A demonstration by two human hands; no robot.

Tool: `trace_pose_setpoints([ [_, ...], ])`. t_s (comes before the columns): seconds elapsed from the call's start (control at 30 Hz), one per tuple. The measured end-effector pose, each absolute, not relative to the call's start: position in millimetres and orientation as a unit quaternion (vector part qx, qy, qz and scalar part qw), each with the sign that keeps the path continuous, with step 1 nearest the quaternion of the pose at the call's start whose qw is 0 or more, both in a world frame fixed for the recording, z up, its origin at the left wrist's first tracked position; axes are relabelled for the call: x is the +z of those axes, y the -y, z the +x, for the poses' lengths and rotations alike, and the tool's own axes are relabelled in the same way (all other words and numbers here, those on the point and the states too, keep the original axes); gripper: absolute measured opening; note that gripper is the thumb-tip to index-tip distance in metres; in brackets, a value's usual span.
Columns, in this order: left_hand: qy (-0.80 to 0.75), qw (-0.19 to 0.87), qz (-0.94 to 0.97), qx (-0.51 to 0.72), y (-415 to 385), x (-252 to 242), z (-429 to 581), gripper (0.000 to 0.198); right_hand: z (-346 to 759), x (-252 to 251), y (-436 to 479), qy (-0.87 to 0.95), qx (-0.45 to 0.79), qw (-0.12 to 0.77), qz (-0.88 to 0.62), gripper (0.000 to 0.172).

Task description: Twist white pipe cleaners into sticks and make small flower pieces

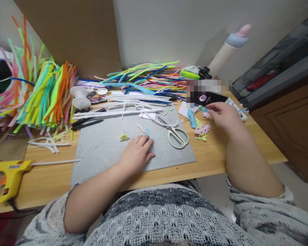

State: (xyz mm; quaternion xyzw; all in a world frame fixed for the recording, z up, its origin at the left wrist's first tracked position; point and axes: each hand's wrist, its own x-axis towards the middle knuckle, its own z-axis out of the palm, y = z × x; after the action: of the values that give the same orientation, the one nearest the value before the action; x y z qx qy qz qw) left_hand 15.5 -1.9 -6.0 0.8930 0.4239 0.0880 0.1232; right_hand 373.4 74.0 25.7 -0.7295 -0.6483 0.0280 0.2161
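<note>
My left hand (136,152) rests palm down on a grey cutting mat (102,150), its thumb apart from the fingers. At its fingertips lie a small light blue pipe cleaner piece (148,131) and a white one (140,128). A yellow pipe cleaner flower (123,137) on a thin wire sits left of it. Scissors with pale handles (178,137) lie to its right. My right hand (226,118) reaches into a pile of bent pipe cleaner shapes, among them a blue one (191,119) and a pink one (202,129). Its fingers pinch together there; what is between them is unclear.
A yellow glue gun (12,174) lies at the left with its cord over the table edge. Bundles of coloured pipe cleaners (43,95) stand behind it. White pipe cleaners (118,113), a wire spool (80,97), black pens (87,124) and a black box (210,99) line the back.
</note>
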Motion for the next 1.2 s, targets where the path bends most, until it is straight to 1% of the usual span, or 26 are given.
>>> trace_pose_setpoints([
  [0.1, -0.422, 0.124, 0.893, 0.091, 0.9, -4.5, 13.1, 0.046, 367.8, 14.0, -89.1, 0.698, 0.013, 0.186, -0.692, 0.045],
  [0.17, -0.422, 0.125, 0.893, 0.096, -0.1, -3.5, 10.8, 0.045, 365.2, 6.9, -100.2, 0.732, -0.017, 0.138, -0.667, 0.050],
  [0.2, -0.423, 0.126, 0.892, 0.099, -0.6, -3.0, 9.6, 0.044, 364.8, 3.8, -105.4, 0.746, -0.029, 0.106, -0.657, 0.049],
  [0.3, -0.423, 0.130, 0.891, 0.104, -2.2, -2.2, 7.0, 0.043, 366.4, -3.7, -117.4, 0.761, -0.037, 0.033, -0.647, 0.034],
  [0.5, -0.418, 0.139, 0.892, 0.101, -2.1, -1.0, 7.0, 0.043, 369.2, -1.0, -125.9, 0.776, -0.068, -0.001, -0.627, 0.017],
  [0.6, -0.412, 0.145, 0.894, 0.102, -1.3, -1.0, 7.4, 0.042, 367.4, 9.2, -128.1, 0.798, -0.099, -0.022, -0.594, 0.016],
  [0.73, -0.407, 0.153, 0.893, 0.114, -0.8, -2.2, 7.1, 0.041, 361.9, 16.9, -135.4, 0.806, -0.120, -0.016, -0.579, 0.023],
  [0.83, -0.407, 0.155, 0.892, 0.120, -0.9, -2.8, 6.6, 0.040, 353.7, 14.1, -143.1, 0.802, -0.037, 0.008, -0.596, 0.028],
  [0.93, -0.408, 0.153, 0.893, 0.115, -1.0, -2.3, 6.5, 0.041, 340.9, 10.5, -149.6, 0.740, 0.081, 0.071, -0.664, 0.038],
  [0.97, -0.408, 0.152, 0.893, 0.114, -1.0, -2.0, 6.5, 0.041, 335.8, 10.3, -151.2, 0.708, 0.104, 0.093, -0.692, 0.039],
  [1.07, -0.407, 0.153, 0.894, 0.110, -0.8, -0.7, 6.8, 0.041, 319.9, 11.5, -153.9, 0.648, 0.125, 0.132, -0.739, 0.034],
  [1.1, -0.407, 0.154, 0.894, 0.110, -0.8, -0.3, 6.8, 0.041, 314.8, 11.7, -154.1, 0.651, 0.124, 0.135, -0.737, 0.036],
  [1.2, -0.406, 0.156, 0.894, 0.110, -0.5, 0.0, 6.5, 0.041, 301.3, 9.1, -153.5, 0.704, 0.120, 0.115, -0.691, 0.054],
])
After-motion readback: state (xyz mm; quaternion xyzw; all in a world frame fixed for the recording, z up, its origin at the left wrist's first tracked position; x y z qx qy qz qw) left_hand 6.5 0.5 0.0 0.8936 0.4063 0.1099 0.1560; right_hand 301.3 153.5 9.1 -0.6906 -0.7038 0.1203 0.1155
